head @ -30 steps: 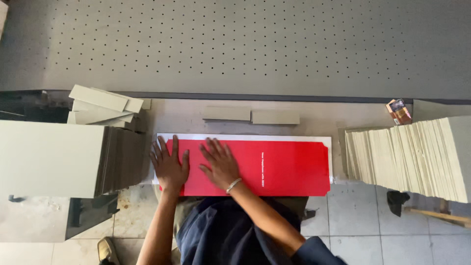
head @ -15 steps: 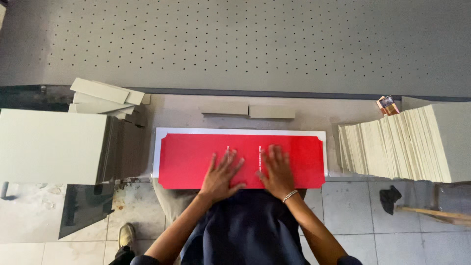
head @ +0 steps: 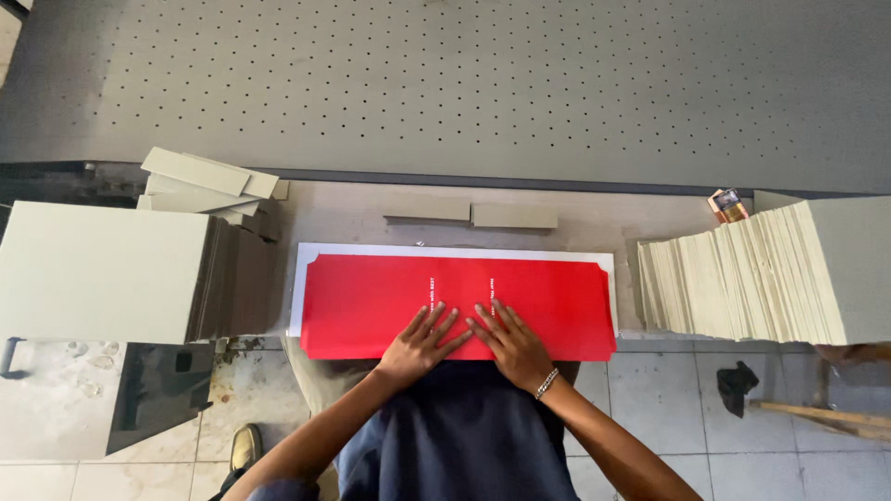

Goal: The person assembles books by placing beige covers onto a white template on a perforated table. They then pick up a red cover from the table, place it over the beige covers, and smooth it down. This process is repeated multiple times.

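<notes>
I see both hands now at the red sheet's (head: 390,301) near middle — left hand (head: 419,340) and right hand (head: 513,343) moved in from its left end, fingers spread flat, holding nothing.

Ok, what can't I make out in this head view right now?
- Near edge of the red sheet: covered by the left hand, the right hand and the person's body.
- Lower sheets of the fanned stack: buried by those above; the frame's right edge cuts it off.
- Small object behind that stack: too small to identify.
- Left pile of boards: frame edge cuts off its left side.
</notes>
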